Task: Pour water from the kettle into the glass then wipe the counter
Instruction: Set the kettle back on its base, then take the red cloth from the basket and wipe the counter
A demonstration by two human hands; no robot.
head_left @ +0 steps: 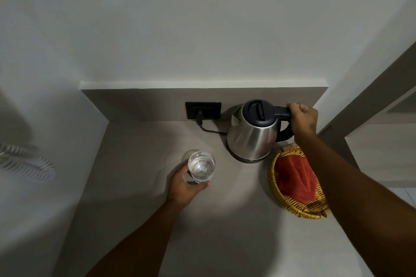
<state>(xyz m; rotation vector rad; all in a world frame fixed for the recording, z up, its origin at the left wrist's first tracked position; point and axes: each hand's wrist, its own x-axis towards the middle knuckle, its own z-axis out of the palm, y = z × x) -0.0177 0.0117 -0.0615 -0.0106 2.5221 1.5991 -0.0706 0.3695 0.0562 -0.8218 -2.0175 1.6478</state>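
Note:
A steel kettle (pixel 252 139) with a dark lid and handle sits on its base at the back of the grey counter (pixel 139 141). My right hand (pixel 304 119) is wrapped around the kettle's handle. A clear glass (pixel 201 166) stands left of the kettle and nearer to me, and my left hand (pixel 182 186) grips its side. I cannot tell how much water the glass holds. A red cloth (pixel 292 177) lies in a yellow wicker basket (pixel 275 186) on the right, partly hidden by my right forearm.
A black wall socket (pixel 203 110) with a plug and cord is at the back, left of the kettle. White walls close the counter at the left and back. The counter's right edge runs just past the basket.

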